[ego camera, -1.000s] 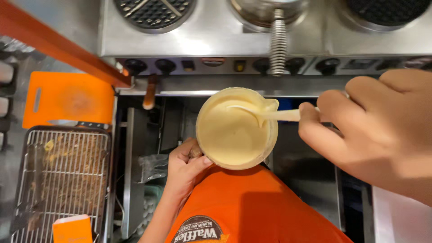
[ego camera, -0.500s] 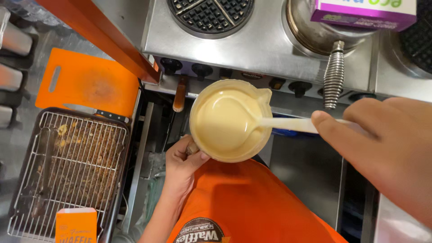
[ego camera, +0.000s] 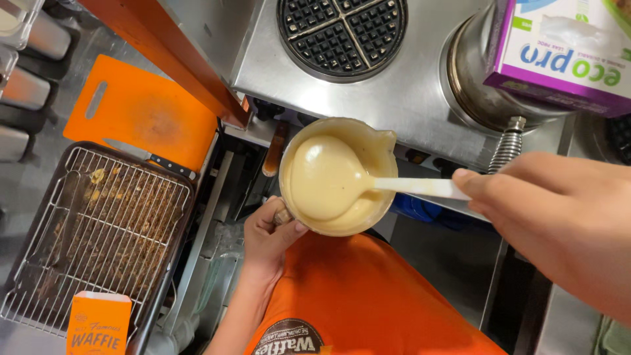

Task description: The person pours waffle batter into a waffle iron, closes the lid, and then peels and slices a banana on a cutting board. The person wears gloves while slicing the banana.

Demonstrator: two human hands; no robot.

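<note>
Batter jug [ego camera: 338, 174] is gripped by its handle in the left hand [ego camera: 268, 238], fingers curled shut, held above the orange apron [ego camera: 368, 296] just in front of the waffle iron [ego camera: 342, 36]. White ladle [ego camera: 348, 181], heaped with batter, is pinched by its handle in the right hand [ego camera: 559, 223]. Wire rack [ego camera: 92, 230] and orange cutting board [ego camera: 141, 118] are seen at left.

- Left hand [ego camera: 266, 240] curled shut around the handle, just below-left of the batter jug [ego camera: 336, 176].
- Right hand [ego camera: 552, 223] right of the jug, fingers pinching the ladle [ego camera: 368, 184].
</note>
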